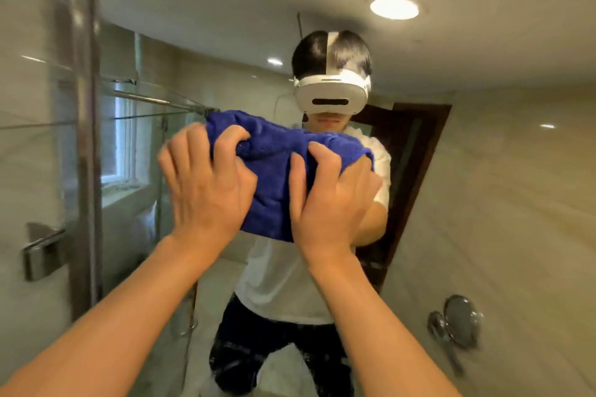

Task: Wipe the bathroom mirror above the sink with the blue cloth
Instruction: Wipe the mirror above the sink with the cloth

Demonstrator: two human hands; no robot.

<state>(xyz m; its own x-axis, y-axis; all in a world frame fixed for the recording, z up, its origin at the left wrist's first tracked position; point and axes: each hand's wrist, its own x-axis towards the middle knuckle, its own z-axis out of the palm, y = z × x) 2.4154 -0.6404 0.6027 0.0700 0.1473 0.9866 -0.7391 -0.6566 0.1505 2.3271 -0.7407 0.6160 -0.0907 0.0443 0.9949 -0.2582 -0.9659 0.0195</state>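
Note:
The blue cloth (274,164) is bunched flat against the bathroom mirror (483,171), which fills nearly the whole view. My left hand (206,184) grips the cloth's left part with curled fingers. My right hand (329,196) grips its right part, fingers dug into the folds. Both arms reach up from the bottom edge. The mirror reflects a person in a white headset, white shirt and dark trousers behind the cloth.
A metal mirror frame edge (85,138) runs vertically at the left, with a chrome bracket (42,251) on the tiled wall. A round magnifying mirror (458,322) shows at lower right. A glass shower screen, a window and a dark door appear in reflection.

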